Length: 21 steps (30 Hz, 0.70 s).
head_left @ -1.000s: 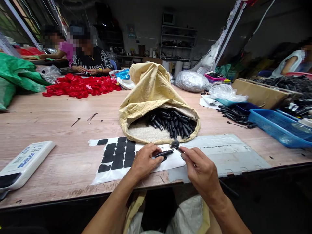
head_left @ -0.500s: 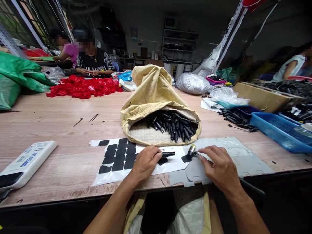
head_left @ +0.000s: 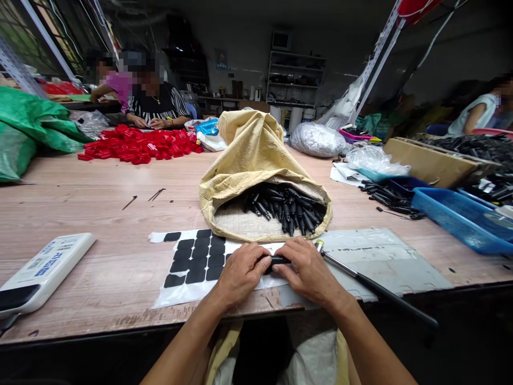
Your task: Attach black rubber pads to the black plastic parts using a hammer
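Observation:
In the head view my left hand [head_left: 243, 271] is closed around one end of a black tube-shaped part [head_left: 279, 260]. My right hand [head_left: 306, 270] grips its other end, thumb and fingers pinched, so both ends are hidden. Just right of that hand lies a small hammer [head_left: 377, 286], its black handle jutting past the table edge and its head partly covered. Beneath my hands is a white sheet with black rounded-square stickers [head_left: 196, 270], partly over a grey board [head_left: 385, 259]. Beyond them, a yellow sack [head_left: 256, 160] gapes open, showing many similar black parts [head_left: 294, 208].
A white electronic device [head_left: 48, 272] sits at the left. Red plastic pieces [head_left: 144, 143] are heaped behind it, near a person in a striped top. Blue trays [head_left: 452, 214] and black parts [head_left: 385, 198] stand on the right. Thin black pins [head_left: 129, 202] lie left of the sack.
My right hand has let go of the hammer, which now rests on the board, and moved left onto the black part. My left hand still holds it.

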{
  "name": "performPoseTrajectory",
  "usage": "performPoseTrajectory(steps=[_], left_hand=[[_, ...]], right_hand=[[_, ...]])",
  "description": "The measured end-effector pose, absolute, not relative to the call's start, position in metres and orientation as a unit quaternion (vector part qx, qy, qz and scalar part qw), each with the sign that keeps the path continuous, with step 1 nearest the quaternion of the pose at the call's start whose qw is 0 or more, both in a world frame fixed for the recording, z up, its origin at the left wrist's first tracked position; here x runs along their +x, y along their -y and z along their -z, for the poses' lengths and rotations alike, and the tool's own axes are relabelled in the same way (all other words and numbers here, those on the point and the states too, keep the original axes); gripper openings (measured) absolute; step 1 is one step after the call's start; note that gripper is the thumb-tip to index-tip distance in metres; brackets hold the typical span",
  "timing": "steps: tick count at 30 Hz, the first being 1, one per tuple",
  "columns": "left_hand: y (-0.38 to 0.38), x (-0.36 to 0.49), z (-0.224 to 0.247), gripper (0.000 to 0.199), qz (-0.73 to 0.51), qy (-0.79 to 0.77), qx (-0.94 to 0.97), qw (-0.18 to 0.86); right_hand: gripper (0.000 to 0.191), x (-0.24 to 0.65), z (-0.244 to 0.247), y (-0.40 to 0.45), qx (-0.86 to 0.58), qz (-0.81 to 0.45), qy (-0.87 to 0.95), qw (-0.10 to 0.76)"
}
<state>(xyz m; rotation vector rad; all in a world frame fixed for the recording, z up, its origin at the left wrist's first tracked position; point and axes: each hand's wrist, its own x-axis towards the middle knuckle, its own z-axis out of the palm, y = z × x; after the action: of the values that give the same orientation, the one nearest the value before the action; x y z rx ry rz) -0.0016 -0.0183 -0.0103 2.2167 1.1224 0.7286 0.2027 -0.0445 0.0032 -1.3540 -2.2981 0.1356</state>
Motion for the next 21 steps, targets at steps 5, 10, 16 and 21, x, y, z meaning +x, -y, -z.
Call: performPoseTrajectory(steps=[5, 10, 16, 21], left_hand=[[0.016, 0.0, 0.014, 0.023, -0.263, -0.41, 0.834, 0.257], [0.018, 0.0, 0.009, 0.019, -0.282, -0.423, 0.813, 0.284], [0.021, 0.001, 0.003, 0.017, -0.297, -0.418, 0.783, 0.351], [0.021, 0.0, 0.005, 0.018, -0.297, -0.425, 0.777, 0.356]], right_hand=[[0.008, 0.199, 0.003, 0.043, -0.5, -0.039, 0.834, 0.229], [0.006, 0.195, 0.008, 0.044, -0.504, -0.054, 0.819, 0.271], [0.01, 0.199, 0.004, 0.049, -0.498, -0.055, 0.809, 0.307], [0.031, 0.227, -0.002, 0.059, -0.526, 0.003, 0.78, 0.339]])
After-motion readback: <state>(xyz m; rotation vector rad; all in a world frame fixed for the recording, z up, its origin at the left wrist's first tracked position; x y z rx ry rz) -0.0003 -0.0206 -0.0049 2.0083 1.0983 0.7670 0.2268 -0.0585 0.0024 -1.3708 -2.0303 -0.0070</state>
